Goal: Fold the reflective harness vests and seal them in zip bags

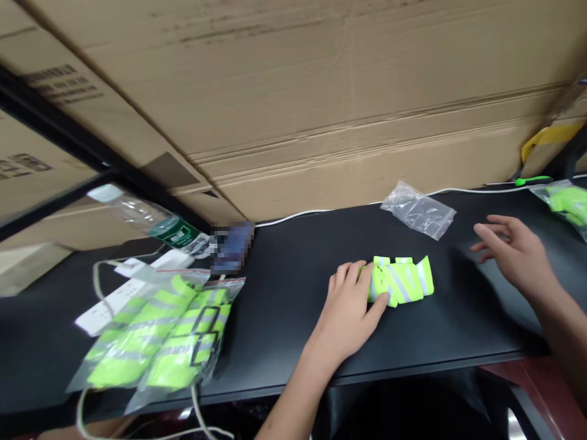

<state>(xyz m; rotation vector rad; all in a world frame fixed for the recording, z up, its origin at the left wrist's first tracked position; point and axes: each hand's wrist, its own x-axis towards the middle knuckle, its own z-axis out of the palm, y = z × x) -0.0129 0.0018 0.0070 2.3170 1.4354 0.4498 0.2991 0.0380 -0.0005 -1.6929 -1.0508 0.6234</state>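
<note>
Left hand [351, 305] presses flat on the black tabletop [293, 256], thumb and fingers loosely pinning the folded neon vest [402, 281] just right of it, which might spring unfolded if released, while right hand [516, 250] hovers open and empty near the crumpled clear bag [418, 209].

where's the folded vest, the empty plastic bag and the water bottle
folded vest [403, 281], head view, on its striped middle
empty bag [418, 211], head view, on the crinkled centre
water bottle [156, 223], head view, on the clear body beside the green label
</note>
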